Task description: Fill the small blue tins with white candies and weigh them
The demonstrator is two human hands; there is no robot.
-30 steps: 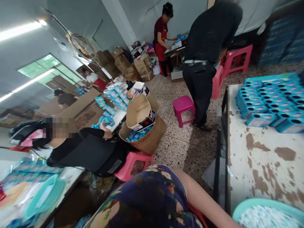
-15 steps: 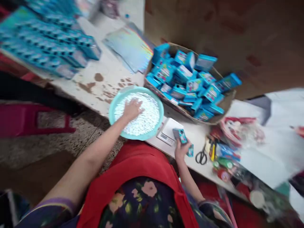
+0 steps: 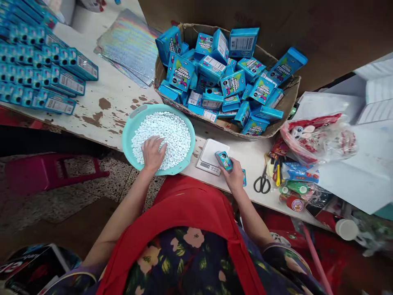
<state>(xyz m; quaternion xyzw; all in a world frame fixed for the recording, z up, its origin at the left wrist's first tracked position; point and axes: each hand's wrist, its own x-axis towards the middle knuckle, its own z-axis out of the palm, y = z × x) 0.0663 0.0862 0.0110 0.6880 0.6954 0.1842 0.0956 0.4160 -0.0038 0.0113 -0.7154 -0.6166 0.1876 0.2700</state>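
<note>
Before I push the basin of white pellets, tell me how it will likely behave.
The basin looks like thin plastic, so its rim may flex. The white pellets lie loose, so they would probably shift. The basin's near rim seems to overhang the table edge, so a tug could tip it.

White table (image 3: 112, 86): brown worn patches, spans 10 to 4 o'clock | Magenta stool (image 3: 27, 174): 9 o'clock | Floor (image 3: 82, 196): dark-speckled, thin seam, 8 o'clock | Brown surface (image 3: 331, 32): beyond table, 12 to 2 o'clock
</note>
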